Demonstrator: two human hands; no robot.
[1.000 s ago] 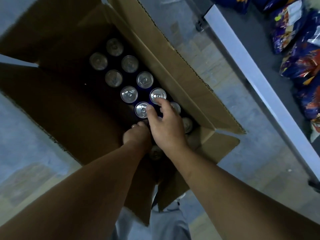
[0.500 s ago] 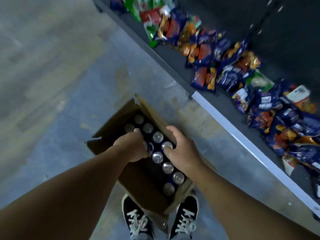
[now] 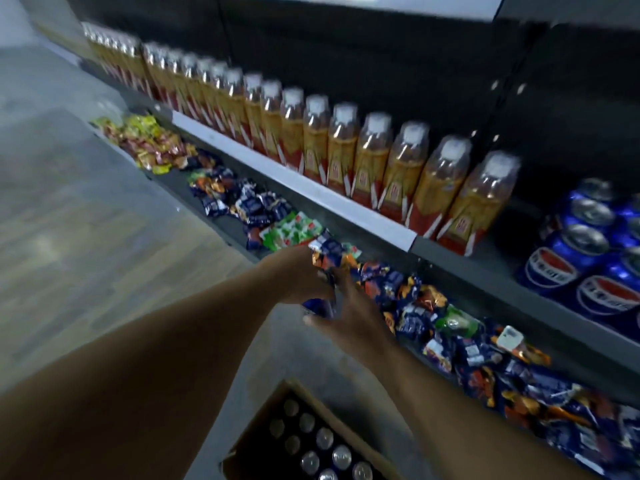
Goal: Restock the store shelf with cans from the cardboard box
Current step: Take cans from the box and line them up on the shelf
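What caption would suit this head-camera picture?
Left hand and right hand hold blue cans above the cardboard box, near the shelf.

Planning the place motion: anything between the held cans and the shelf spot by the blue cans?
Nothing visible. Left hand and right hand hold the cans near the snack bags; open air leads up to the shelf by the stocked cans. Bottles stand left.

The left grip (image 3: 298, 279) and the right grip (image 3: 350, 315) hold a blurred blue can (image 3: 317, 306) together above the cardboard box (image 3: 260, 424), near the shelf (image 3: 346, 206).
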